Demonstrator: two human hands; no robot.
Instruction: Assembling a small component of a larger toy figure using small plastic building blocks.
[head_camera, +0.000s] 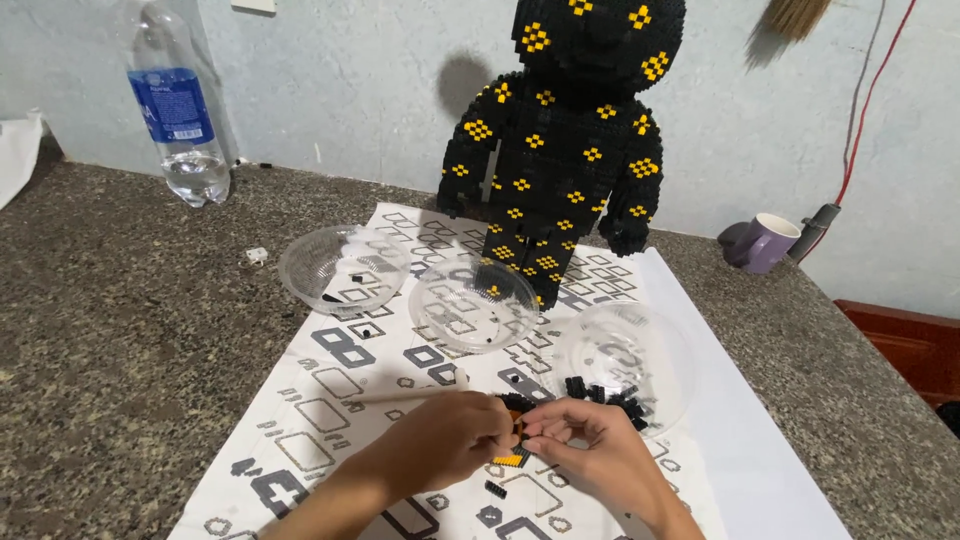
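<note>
My left hand (452, 432) and my right hand (590, 440) meet over a patterned white sheet (330, 385), pinching a small black and orange brick piece (518, 428) between their fingertips. A thin white stick (410, 392) lies under my left fingers. Just below the hands rest an orange and black piece (510, 460) and a loose black brick (495, 489). A tall black figure with yellow spots (570, 140), built of small bricks, stands at the sheet's far end.
Three clear plastic bowls sit on the sheet: left (343, 268), middle (473, 303), and right (625, 362) with several black bricks. A water bottle (180, 105) stands far left, a purple mug (765, 242) far right on the stone counter (120, 330).
</note>
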